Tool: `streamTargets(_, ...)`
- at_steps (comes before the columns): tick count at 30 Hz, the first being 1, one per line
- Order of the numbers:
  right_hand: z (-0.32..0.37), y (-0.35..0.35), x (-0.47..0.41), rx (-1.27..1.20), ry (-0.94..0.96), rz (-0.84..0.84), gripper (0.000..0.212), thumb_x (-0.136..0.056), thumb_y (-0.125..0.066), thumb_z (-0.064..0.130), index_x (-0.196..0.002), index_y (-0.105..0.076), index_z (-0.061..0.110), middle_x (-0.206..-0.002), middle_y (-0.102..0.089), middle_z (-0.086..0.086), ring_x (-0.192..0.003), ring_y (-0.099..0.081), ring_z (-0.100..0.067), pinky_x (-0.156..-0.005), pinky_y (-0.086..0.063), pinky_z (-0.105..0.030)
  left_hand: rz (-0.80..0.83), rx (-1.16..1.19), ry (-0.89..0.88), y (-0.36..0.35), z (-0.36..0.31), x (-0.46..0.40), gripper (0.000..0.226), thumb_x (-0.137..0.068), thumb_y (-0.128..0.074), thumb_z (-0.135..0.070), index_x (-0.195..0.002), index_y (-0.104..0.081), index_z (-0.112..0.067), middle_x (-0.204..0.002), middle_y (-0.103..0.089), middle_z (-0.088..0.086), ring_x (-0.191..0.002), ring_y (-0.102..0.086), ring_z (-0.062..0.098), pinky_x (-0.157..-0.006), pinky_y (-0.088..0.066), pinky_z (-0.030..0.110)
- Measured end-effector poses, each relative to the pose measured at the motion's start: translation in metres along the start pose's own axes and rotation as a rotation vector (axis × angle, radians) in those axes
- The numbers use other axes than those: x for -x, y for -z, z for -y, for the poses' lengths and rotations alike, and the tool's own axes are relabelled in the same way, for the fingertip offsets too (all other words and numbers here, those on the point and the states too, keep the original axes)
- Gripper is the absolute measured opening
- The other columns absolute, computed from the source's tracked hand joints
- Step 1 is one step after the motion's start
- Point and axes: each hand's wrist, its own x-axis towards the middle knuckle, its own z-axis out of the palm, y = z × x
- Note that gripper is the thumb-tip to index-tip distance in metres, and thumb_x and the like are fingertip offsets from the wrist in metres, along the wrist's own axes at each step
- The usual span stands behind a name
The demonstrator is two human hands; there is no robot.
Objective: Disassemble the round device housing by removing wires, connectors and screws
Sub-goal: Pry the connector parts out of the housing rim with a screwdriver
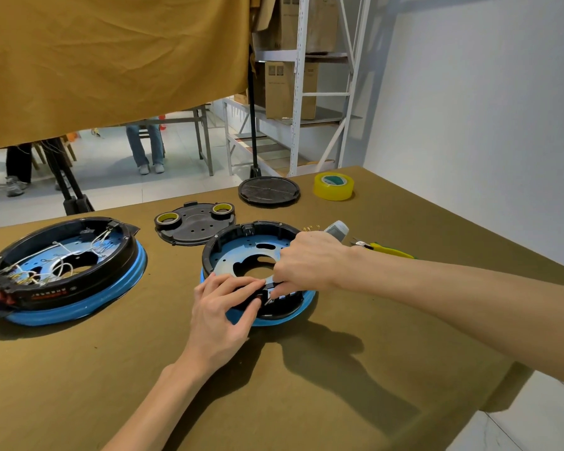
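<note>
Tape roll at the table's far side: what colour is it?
Yellow, with a green core label; the tape roll shows in the head view, the only one.

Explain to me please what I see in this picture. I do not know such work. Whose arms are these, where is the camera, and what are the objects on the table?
There is no machine here. A person wears a camera on the head, so the one picture looks forward and down at their own two arms.

Both hands work on the near edge of a round housing, black ring on a blue base. The left hand rests on its rim, fingers curled over the edge. The right hand pinches something small there; what exactly, I cannot tell.

On the olive cloth of the table also lie: a second housing at left, still full of white wires; a black plate carrying two tape rolls; a black round lid; a yellow tape roll; and yellow-handled pliers at right.
</note>
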Motion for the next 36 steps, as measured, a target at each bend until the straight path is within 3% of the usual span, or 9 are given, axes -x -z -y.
streamTargets(3,-0.005,-0.011,0.004,-0.098,-0.04,-0.007,0.048,-0.098,-0.041,0.067,-0.09,-0.068,0.027,-0.055,-0.045,0.008,-0.046,-0.045,-0.008,-0.041,-0.028,-0.024,-0.006,0.007,-0.006,0.0,0.0,0.0,0.037,-0.092,-0.056,-0.049,-0.124,-0.07,-0.036,-0.118,-0.064,-0.029,-0.123,-0.043,-0.008,-0.112,-0.016,0.017)
streamTargets(6,-0.008,-0.02,0.005,-0.129,-0.041,-0.041,0.048,-0.097,-0.041,0.069,-0.097,-0.071,0.031,-0.055,-0.044,0.009,-0.046,-0.045,-0.006,-0.04,-0.028,-0.023,-0.009,0.01,0.001,-0.001,0.0,0.0,0.037,-0.092,-0.057,-0.048,-0.124,-0.07,-0.037,-0.118,-0.064,-0.029,-0.122,-0.044,-0.008,-0.112,-0.017,0.018)
streamTargets(11,-0.014,-0.02,0.001,-0.159,0.013,-0.052,0.051,-0.098,-0.039,0.068,-0.095,-0.071,0.029,-0.053,-0.042,0.01,-0.044,-0.043,-0.004,-0.04,-0.027,-0.023,-0.009,0.012,0.005,-0.001,0.0,0.0,0.034,-0.093,-0.057,-0.048,-0.124,-0.067,-0.04,-0.118,-0.062,-0.032,-0.123,-0.044,-0.007,-0.112,-0.015,0.016)
streamTargets(15,-0.013,-0.024,0.004,-0.134,0.02,-0.087,0.055,-0.098,-0.034,0.069,-0.095,-0.07,0.027,-0.053,-0.036,0.01,-0.043,-0.042,-0.006,-0.038,-0.039,-0.027,-0.006,0.025,0.01,-0.001,0.0,-0.001,0.035,-0.093,-0.056,-0.049,-0.124,-0.069,-0.039,-0.119,-0.063,-0.031,-0.124,-0.044,-0.006,-0.113,-0.013,0.016)
streamTargets(20,-0.013,-0.027,0.003,-0.15,0.027,-0.113,0.057,-0.097,-0.033,0.069,-0.095,-0.07,0.026,-0.051,-0.031,0.012,-0.041,-0.032,0.0,-0.038,-0.027,-0.023,-0.003,0.036,0.014,-0.001,0.001,0.0,0.036,-0.093,-0.056,-0.049,-0.124,-0.071,-0.037,-0.119,-0.066,-0.027,-0.123,-0.045,-0.004,-0.112,-0.015,0.017)
streamTargets(25,-0.012,-0.026,0.004,-0.15,0.023,-0.081,0.068,-0.093,-0.021,0.072,-0.099,-0.069,0.024,-0.053,-0.034,0.01,-0.043,-0.037,-0.003,-0.039,-0.034,-0.025,-0.005,0.039,0.013,0.0,0.0,0.0,0.036,-0.093,-0.055,-0.049,-0.123,-0.071,-0.037,-0.119,-0.064,-0.028,-0.124,-0.044,-0.005,-0.114,-0.013,0.018)
streamTargets(30,-0.01,-0.027,0.009,-0.14,0.002,-0.054,0.062,-0.096,-0.025,0.069,-0.105,-0.065,0.022,-0.055,-0.034,0.009,-0.047,-0.044,-0.013,-0.042,-0.032,-0.025,-0.008,0.051,0.012,0.0,-0.002,0.0,0.036,-0.093,-0.055,-0.049,-0.123,-0.071,-0.037,-0.119,-0.064,-0.029,-0.124,-0.045,-0.005,-0.113,-0.014,0.018)
streamTargets(34,-0.009,-0.023,0.004,-0.059,0.086,-0.019,0.054,-0.103,-0.03,0.061,-0.098,-0.061,0.017,-0.057,-0.037,0.008,-0.044,-0.032,-0.007,-0.042,-0.028,-0.027,-0.01,0.065,0.006,0.001,-0.001,-0.001,0.031,-0.092,-0.057,-0.047,-0.122,-0.066,-0.043,-0.118,-0.062,-0.033,-0.124,-0.045,-0.005,-0.113,-0.015,0.018)
streamTargets(36,-0.008,-0.023,0.004,-0.012,0.101,-0.045,0.054,-0.105,-0.031,0.058,-0.097,-0.062,0.015,-0.068,-0.043,0.003,-0.045,-0.027,-0.009,-0.043,-0.023,-0.028,-0.013,0.067,0.0,0.001,-0.001,-0.001,0.031,-0.092,-0.058,-0.046,-0.122,-0.066,-0.044,-0.118,-0.061,-0.035,-0.124,-0.045,-0.006,-0.113,-0.015,0.017)
